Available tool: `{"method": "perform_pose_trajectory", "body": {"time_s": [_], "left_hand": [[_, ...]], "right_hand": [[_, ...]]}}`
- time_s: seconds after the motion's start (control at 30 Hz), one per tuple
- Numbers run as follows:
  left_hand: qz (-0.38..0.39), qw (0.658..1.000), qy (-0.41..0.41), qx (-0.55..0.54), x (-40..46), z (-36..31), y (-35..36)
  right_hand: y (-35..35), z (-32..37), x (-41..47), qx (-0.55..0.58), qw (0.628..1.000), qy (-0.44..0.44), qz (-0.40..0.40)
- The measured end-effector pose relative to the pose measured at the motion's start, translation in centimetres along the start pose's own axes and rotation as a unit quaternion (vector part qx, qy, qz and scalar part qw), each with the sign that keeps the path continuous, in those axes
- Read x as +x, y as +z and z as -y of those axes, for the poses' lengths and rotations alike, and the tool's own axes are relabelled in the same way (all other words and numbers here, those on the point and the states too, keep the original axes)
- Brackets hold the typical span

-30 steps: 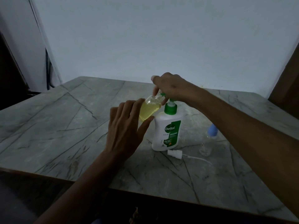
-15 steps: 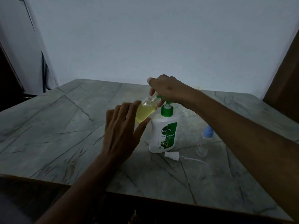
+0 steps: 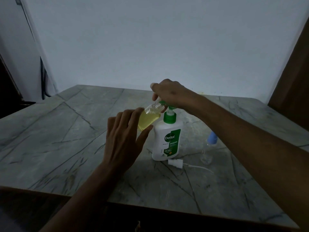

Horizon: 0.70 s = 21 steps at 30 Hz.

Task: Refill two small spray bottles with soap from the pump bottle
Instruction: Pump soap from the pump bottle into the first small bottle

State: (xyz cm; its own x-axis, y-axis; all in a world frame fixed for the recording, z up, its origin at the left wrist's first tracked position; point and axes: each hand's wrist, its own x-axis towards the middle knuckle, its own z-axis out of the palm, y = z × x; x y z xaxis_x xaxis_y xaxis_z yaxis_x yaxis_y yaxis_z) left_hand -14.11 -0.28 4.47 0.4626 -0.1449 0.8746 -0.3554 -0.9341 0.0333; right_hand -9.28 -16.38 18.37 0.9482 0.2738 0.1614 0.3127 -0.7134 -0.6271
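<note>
- Left hand (image 3: 123, 141) holds the first spray bottle (image 3: 148, 118) tilted, its mouth at the pump bottle (image 3: 167, 141) spout.
- Right hand (image 3: 168, 94), fingers curled, presses the pump head.
- First bottle: mostly filled with yellow soap; filling appears near complete.
- Sprayer cap (image 3: 174, 163) lies loose on the table (image 3: 50, 139); refitting outstanding.
- Second spray bottle (image 3: 209, 151), blue-capped, appears empty; untouched.

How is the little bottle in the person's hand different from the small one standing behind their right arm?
The held spray bottle is tilted, its mouth at the pump bottle's green spout, gripped by the left hand; the blue-capped spray bottle stands upright on the table, untouched. The held one has yellowish soap inside and no cap; the blue-capped one looks clear and is closed. Both are small and see-through.
</note>
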Motion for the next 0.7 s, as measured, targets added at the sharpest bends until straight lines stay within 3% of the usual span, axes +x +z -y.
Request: {"method": "perform_pose_trajectory", "body": {"time_s": [0.7], "left_hand": [[-0.008,1.0,-0.006,-0.015,-0.1,-0.1,0.0]], "right_hand": [[0.6,-1.4,0.9,0.053,0.998,0.006,-0.027]]}}
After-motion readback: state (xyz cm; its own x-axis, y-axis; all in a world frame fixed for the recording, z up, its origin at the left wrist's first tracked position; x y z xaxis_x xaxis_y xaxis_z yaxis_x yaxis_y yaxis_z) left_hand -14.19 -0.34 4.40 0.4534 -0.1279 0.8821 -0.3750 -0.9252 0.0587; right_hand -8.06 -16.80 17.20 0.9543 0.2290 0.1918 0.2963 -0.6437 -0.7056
